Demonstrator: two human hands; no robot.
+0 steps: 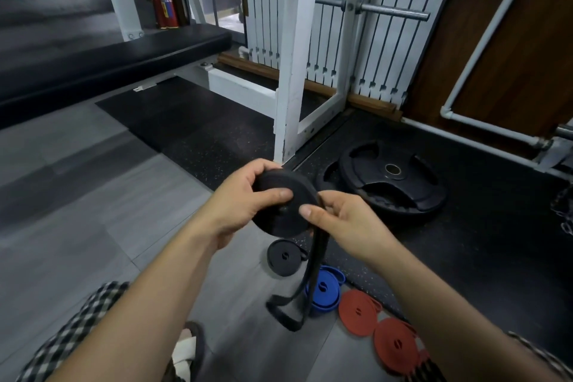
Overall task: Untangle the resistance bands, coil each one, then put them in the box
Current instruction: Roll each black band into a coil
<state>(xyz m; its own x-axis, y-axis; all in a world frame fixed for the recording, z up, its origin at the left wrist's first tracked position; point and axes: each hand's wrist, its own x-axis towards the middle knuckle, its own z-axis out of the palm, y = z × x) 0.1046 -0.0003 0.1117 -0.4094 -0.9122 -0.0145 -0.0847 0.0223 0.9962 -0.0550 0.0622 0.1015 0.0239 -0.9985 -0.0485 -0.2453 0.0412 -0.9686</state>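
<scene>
Black band coil (280, 205) gripped by both hands, no legible writing.

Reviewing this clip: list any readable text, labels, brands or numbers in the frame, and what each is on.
No text can be read.
Fire extinguisher: a coloured label, too blurred to read.
Weight plate: no legible markings.
Coiled bands on the floor, black, blue and red: unmarked.

Head camera looks forward and down (close) over the gym floor (93, 195).
</scene>
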